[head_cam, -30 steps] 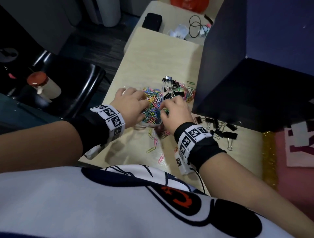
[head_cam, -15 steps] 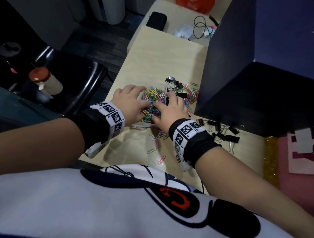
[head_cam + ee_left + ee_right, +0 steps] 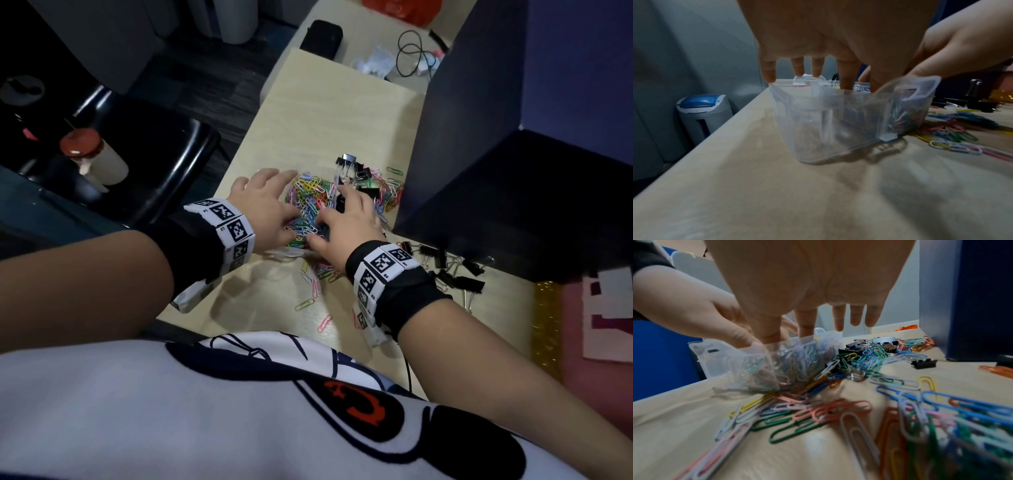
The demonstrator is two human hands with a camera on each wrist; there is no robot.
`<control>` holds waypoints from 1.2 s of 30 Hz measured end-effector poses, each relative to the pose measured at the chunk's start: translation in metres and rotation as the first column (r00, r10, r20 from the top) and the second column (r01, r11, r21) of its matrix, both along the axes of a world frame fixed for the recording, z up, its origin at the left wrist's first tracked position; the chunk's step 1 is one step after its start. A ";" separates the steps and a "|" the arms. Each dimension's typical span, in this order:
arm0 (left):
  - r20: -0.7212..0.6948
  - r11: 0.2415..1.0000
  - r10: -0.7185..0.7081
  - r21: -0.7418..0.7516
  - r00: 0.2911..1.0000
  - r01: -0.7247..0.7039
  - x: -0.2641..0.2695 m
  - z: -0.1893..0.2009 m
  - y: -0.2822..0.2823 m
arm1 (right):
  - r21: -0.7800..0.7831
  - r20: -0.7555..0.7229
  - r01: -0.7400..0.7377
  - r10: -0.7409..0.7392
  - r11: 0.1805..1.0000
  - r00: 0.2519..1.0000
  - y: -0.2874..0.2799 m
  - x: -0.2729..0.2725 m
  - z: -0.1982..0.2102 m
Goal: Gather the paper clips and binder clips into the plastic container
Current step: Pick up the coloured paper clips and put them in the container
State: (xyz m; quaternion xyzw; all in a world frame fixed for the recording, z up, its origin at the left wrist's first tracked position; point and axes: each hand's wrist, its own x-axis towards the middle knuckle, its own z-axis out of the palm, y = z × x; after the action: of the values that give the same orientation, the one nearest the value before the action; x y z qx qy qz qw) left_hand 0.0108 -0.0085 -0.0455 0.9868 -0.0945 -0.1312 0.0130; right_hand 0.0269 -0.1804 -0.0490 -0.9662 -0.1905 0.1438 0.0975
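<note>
Clear, glossy plastic container (image 3: 838, 120); paper clips (image 3: 818, 415) — smooth coloured coating; matt pale wood-grain table (image 3: 329, 126).

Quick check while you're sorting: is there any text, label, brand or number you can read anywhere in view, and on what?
No words or numbers can be read.
Left wristband: black-and-white square code markers; the small characters beside them are too small to read.
Right wristband: the same kind of markers, small print also unreadable.
Shirt: a red emblem, a graphic, no letters.
Plastic container: no label visible.
</note>
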 end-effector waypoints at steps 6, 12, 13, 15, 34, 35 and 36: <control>0.018 0.999 -0.043 -0.031 0.999 0.044 0.000 0.003 -0.003 | -0.083 -0.134 0.006 -0.017 0.997 0.991 0.001 0.003 0.001; -0.043 0.996 0.068 0.057 0.997 -0.065 0.018 0.009 -0.006 | 0.051 -0.156 0.005 0.003 0.999 0.988 -0.010 0.002 0.007; -0.051 0.996 0.058 0.072 0.997 -0.054 0.020 0.011 -0.006 | 0.090 -0.137 0.043 -0.030 0.995 0.990 -0.014 0.003 0.007; -0.010 0.997 0.050 0.061 0.999 -0.050 0.020 0.015 -0.007 | 0.150 -0.095 0.167 -0.154 0.974 0.983 -0.022 0.007 0.007; 0.026 0.992 0.120 0.031 0.992 -0.121 0.026 0.016 -0.009 | -0.036 -0.118 -0.070 0.066 0.997 0.991 -0.044 -0.002 -0.017; 0.040 0.995 0.076 0.058 0.996 -0.078 0.022 0.017 -0.014 | -0.074 -0.131 -0.067 0.057 0.995 0.990 -0.044 -0.002 -0.018; 0.026 0.997 0.025 0.078 0.999 -0.027 0.018 0.017 -0.019 | -0.088 -0.133 -0.045 0.033 0.995 0.991 -0.045 -0.003 -0.020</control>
State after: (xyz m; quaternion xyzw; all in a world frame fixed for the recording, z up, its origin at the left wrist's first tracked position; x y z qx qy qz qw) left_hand 0.0287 -0.0273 -0.0289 0.9892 -0.0766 -0.1221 -0.0254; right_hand 0.0243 -0.2254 -0.0686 -0.9542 -0.1959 0.2173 0.0631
